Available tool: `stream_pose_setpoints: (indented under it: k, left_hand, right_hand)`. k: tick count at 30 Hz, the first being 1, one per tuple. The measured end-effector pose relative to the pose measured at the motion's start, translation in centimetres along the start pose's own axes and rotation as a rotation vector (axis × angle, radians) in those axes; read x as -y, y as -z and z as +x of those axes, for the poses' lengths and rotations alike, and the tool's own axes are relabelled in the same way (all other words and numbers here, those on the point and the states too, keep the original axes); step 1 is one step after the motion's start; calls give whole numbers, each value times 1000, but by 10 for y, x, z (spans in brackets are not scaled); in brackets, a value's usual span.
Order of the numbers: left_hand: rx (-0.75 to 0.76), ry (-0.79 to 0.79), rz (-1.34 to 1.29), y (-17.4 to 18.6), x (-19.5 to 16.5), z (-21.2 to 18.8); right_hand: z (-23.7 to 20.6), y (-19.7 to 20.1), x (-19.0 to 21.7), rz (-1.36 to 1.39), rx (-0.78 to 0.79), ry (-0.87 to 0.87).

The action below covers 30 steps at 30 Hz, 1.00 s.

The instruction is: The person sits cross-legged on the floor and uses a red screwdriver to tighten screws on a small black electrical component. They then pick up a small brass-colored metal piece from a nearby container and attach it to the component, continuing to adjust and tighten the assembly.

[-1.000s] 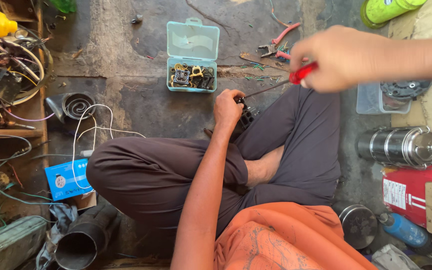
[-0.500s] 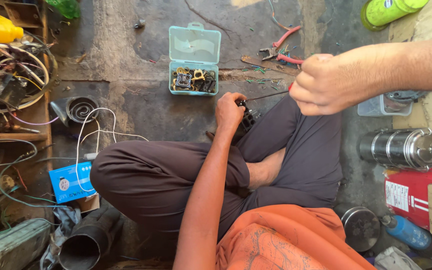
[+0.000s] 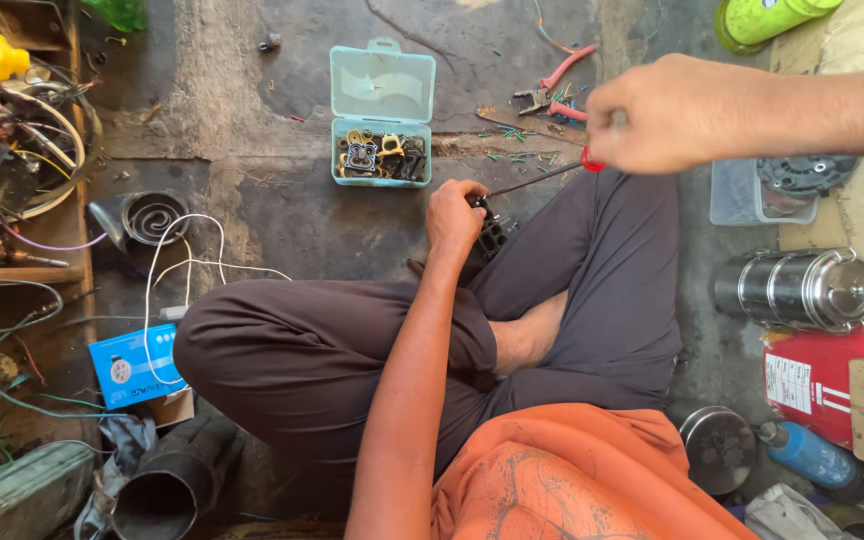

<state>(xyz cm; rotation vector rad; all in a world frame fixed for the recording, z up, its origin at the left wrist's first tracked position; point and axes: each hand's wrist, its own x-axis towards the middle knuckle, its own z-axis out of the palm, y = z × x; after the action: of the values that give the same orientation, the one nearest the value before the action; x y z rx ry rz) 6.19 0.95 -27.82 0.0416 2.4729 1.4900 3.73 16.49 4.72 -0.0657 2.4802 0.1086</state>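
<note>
I see a cluttered concrete floor (image 3: 252, 120) with my crossed legs in dark trousers in the middle of it. Toward its far edge, an open pale green plastic box (image 3: 382, 112) holds small metal and black parts. Red-handled pliers (image 3: 552, 85) lie just right of the box among wire scraps. At the left edge sit a tangle of wires (image 3: 12, 150), a coiled spring in a metal cup (image 3: 147, 215) and a blue carton (image 3: 137, 365). At the right edge lie a steel canister (image 3: 802, 290) on its side and a clear tub (image 3: 747, 195). Nothing stands between my hands and the work.

Compared with half a second ago, my right hand (image 3: 677, 115) has risen slightly, and the red handle tip shows again below it.

My left hand (image 3: 452, 215) is clenched around a small black part (image 3: 490, 235), which rests over my right knee; it is dark and blocky, its details too small to tell. My right hand grips a red-handled screwdriver (image 3: 542, 180), whose thin shaft slants down to the black part.
</note>
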Motion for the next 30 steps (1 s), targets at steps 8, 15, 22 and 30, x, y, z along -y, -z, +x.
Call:
stream_pose_setpoints:
  k: [8, 15, 22, 30]
  left_hand:
    - [1, -17, 6, 1, 0, 1]
    - [14, -21, 19, -2, 4, 2]
    - [-11, -87, 36, -4, 6, 2]
    - [-25, -203, 247, 4, -21, -10]
  right_hand:
    - [-3, -1, -14, -1366, -90, 1302]
    - [0, 3, -2, -869, -158, 952]
    - [32, -2, 4, 222, 164, -245]
    - [-22, -2, -12, -204, -160, 254]
